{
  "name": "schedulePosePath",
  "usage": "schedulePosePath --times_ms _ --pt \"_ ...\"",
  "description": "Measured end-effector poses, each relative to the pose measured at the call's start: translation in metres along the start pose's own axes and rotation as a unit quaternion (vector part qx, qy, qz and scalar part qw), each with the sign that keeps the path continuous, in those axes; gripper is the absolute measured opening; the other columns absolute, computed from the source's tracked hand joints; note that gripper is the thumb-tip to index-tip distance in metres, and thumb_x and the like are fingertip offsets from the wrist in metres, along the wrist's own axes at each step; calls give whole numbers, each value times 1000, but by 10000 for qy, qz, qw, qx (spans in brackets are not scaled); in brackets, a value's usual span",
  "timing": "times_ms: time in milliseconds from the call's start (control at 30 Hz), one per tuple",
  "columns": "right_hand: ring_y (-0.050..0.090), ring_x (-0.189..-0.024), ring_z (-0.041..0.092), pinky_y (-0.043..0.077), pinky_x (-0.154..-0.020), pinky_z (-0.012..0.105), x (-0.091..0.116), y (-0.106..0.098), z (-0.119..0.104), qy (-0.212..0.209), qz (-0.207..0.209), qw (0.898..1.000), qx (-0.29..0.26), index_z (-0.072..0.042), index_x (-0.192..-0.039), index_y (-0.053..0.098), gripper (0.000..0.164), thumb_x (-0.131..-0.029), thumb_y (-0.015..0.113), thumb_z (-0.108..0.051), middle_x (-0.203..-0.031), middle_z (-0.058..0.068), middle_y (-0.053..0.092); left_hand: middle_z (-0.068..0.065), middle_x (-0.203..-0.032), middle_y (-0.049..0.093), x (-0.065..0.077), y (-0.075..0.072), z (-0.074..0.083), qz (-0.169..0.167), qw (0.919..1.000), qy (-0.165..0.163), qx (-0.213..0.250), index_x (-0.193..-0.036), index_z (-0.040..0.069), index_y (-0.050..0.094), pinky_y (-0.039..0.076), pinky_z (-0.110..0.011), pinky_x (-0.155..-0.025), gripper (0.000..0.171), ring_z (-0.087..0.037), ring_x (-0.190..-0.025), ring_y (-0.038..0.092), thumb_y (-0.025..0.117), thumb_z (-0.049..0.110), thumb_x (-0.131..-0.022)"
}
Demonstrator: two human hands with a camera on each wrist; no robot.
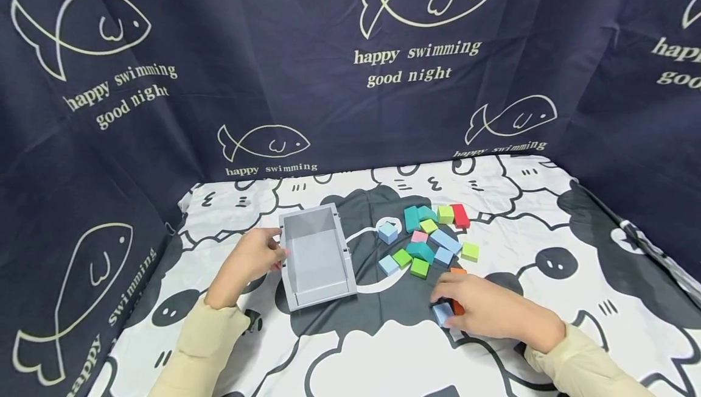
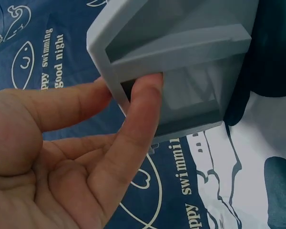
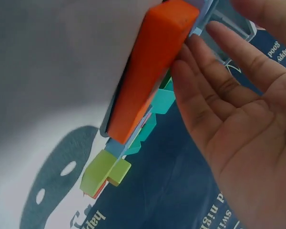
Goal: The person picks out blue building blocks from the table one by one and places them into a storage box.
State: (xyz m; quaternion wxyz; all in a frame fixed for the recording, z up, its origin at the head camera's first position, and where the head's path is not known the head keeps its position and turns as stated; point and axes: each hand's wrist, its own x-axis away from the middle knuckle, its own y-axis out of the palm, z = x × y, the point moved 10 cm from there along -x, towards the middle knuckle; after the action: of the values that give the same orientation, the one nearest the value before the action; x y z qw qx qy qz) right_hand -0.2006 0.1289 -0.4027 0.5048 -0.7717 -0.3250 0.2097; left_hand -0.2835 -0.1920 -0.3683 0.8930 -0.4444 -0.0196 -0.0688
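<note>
A grey plastic box (image 1: 320,251) with an open top sits left of centre on the patterned cloth. My left hand (image 1: 261,252) grips its left side. In the left wrist view, one finger (image 2: 145,100) reaches past the edge of the box (image 2: 176,55), and the thumb lies on the other side. On the right, the fingers of my right hand (image 1: 487,307) are around a light blue block (image 1: 442,313), pinching it near the cloth. Directly beside it is an orange block (image 1: 457,307), large in the right wrist view (image 3: 152,71), where the light blue block is mostly hidden.
Behind the right hand lie several loose blocks: teal (image 1: 412,218), red (image 1: 460,216), pink (image 1: 419,237), blue (image 1: 446,242), lime (image 1: 469,251) and green (image 1: 420,268). A light blue cube (image 1: 388,232) is nearest the box. Dark fabric (image 1: 339,80) hangs around the cloth-covered surface.
</note>
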Motion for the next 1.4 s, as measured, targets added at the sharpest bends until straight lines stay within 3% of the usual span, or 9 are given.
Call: schedulePosePath --times_ms 200,433,633,967,1133,1400 --pt "50 -82 3 46 -71 23 -1 3 -5 -222 -25 9994 -256 -23 -100 66 26 -76 73 -17 -94 -15 54 -5 -78 66 2 1 -1 -161 9998 108 102 -130 -12 42 50 -30 -61 58 -15 -56 62 66 8 -82" --pt "51 -81 2 46 -66 20 -1 8 -9 -366 -231 9981 -442 -21 -101 67 27 -77 72 -13 -95 -13 54 -8 -78 65 2 4 -6 -307 9971 4 698 -131 -12 41 52 -30 -60 58 -16 -56 63 66 3 -81" --pt "51 -82 2 47 -67 20 -2 8 -11 -474 -216 9974 -492 -21 -101 67 27 -76 72 -12 -96 -13 53 -8 -79 64 3 3 -6 -348 9963 -44 781 -131 -13 40 52 -31 -62 58 -17 -57 63 65 3 -82" --pt "53 -88 2 47 -74 23 -8 -9 -17 -954 431 9945 11 -19 -100 68 21 -80 71 -19 -99 -13 55 -8 -76 62 0 3 -4 -324 9971 135 671 -131 -13 40 51 -32 -58 56 -16 -55 60 64 2 -83" --pt "56 -87 4 48 -72 21 -14 -25 -21 -1217 871 9886 173 -15 -101 69 22 -79 71 -17 -101 -8 56 -8 -77 60 -1 4 -3 -345 9969 66 707 -131 -13 40 51 -35 -58 56 -16 -55 59 64 1 -82" --pt "54 -98 7 49 -79 29 -32 -51 -28 -1182 1308 9836 377 -18 -101 68 21 -81 70 -21 -105 -8 57 -9 -77 60 0 5 -4 -332 9965 -49 760 -131 -14 40 52 -37 -60 55 -17 -56 60 63 -1 -82"
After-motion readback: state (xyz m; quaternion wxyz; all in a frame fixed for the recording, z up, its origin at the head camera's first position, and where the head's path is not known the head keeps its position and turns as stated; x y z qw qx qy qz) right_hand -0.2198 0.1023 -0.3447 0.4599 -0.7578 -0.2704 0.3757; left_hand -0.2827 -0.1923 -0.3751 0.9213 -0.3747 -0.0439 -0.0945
